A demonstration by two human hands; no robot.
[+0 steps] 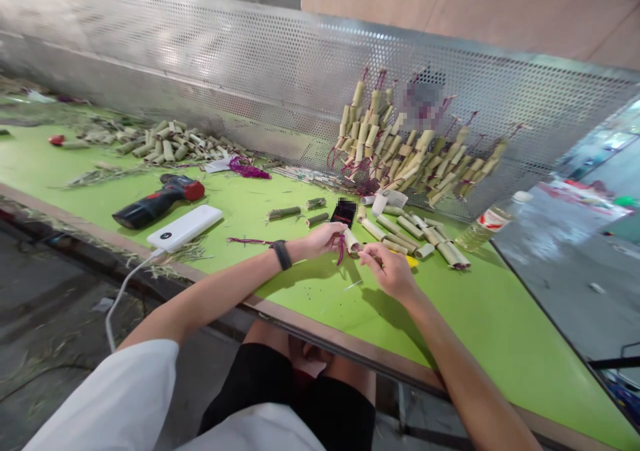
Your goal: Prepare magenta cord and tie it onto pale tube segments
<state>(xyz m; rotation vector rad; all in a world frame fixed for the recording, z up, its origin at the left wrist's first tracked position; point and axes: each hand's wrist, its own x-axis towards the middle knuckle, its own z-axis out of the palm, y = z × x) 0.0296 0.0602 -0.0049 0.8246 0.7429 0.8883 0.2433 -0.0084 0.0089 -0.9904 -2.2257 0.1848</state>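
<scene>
My left hand (325, 239), with a dark band on its wrist, grips a short bamboo tube (351, 241) above the green table. Purple cord (341, 251) hangs down from beside the tube. At the tube's open end, the fingers of my right hand (390, 269) are pinched together; what lies between the fingertips is too small to make out. A phone (344, 213) with a dark screen lies just behind my left hand. Several cut bamboo pieces (397, 231) rest beyond my right hand, and a yellow item (411, 261) is partly hidden by it.
A cordless drill (160, 201) and a white power bank (185, 229) with a cable lie at left. Behind them is a heap of bamboo pieces (167, 141). Strung bamboo bundles (380, 137) lean on the perforated metal panel (240, 64). A bottle (487, 225) stands near the right edge.
</scene>
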